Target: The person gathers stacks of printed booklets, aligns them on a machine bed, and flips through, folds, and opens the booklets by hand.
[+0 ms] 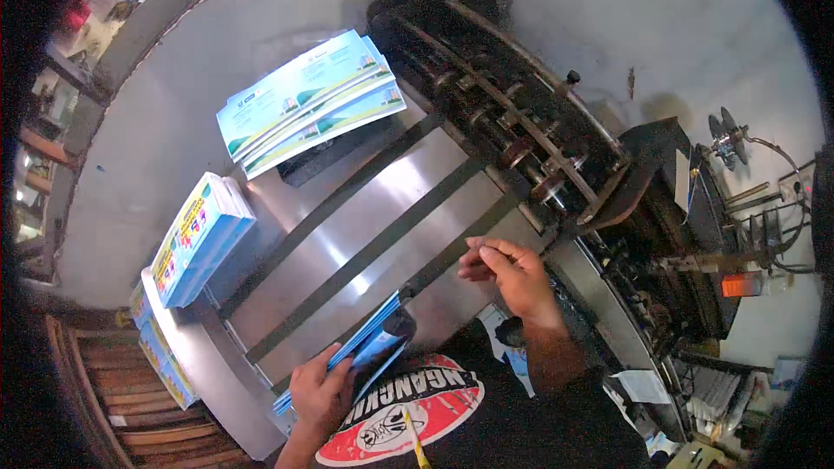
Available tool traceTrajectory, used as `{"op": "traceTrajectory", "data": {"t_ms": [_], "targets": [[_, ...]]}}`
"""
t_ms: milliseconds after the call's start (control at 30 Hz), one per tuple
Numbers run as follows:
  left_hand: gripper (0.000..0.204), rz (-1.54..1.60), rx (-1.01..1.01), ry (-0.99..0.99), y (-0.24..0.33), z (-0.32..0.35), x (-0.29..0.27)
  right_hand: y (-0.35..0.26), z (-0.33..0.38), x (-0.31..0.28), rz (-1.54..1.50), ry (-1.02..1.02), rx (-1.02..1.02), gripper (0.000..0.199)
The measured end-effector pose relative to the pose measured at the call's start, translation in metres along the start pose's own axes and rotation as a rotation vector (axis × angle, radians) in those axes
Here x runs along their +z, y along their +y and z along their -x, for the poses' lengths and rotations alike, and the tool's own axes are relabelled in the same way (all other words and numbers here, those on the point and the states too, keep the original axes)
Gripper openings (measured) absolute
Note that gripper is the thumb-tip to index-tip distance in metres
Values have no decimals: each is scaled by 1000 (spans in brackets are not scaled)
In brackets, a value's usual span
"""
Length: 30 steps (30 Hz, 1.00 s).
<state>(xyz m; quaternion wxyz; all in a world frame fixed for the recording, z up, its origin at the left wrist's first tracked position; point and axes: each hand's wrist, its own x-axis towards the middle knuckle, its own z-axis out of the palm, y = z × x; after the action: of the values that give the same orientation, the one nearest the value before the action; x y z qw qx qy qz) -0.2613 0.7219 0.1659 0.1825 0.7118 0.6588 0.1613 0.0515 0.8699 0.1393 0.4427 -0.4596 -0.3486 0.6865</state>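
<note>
Left hand (320, 395): at the near end of the steel feed table (287, 295), fingers wrapped round the lower end of a thin stack of printed sheets (369, 352), thumb on top. The stack is blue-faced, held on edge and tilted, its upper end leaning over the table's near end beside the nearest dark belt.

Right hand (512, 274): above the table's right edge, close to the roller section; fingers curled in toward the thumb, tips pressed loosely together. Whether anything is pinched between them cannot be told.

Feed table: polished metal, long, running diagonally from the near left up to the machine. Three dark belts (382, 239) lie lengthwise on it, well apart from one another.

Folding or feeding machine (504, 122): dark, greasy rollers and shafts at the far end of the table, with a black housing (669, 208) further right.

Fanned pile of printed leaflets (313, 100): light blue and white with a green band, resting at the table's far left corner, partly over a dark block.

Bundle of colourful leaflets (200, 239): thick, yellow and blue cover, at the table's left edge. More of the same stand on edge below it (161, 356), against the table's left side.

Wooden slatted surface (113, 399): beneath the table, lower left.

Small fan (728, 135) and wiring: on the wall side, far right.

Person's shirt (486, 417): black, with a round red and white print.
</note>
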Motion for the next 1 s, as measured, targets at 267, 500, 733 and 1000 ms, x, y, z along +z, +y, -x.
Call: {"op": "traceTrajectory", "data": {"t_ms": [267,500,733,1000], "targets": [[32,-101,110,6,-13,23,-10,28,3,16,863,181,-115,35],[56,-51,206,-51,-35,38,-17,73,36,72,802,-227,-252,22],[66,-85,153,-61,-36,46,-24,82,46,98,766,-258,-289,28],[68,-192,163,-102,-28,46,-25,92,55,85,824,-254,-431,36]]}}
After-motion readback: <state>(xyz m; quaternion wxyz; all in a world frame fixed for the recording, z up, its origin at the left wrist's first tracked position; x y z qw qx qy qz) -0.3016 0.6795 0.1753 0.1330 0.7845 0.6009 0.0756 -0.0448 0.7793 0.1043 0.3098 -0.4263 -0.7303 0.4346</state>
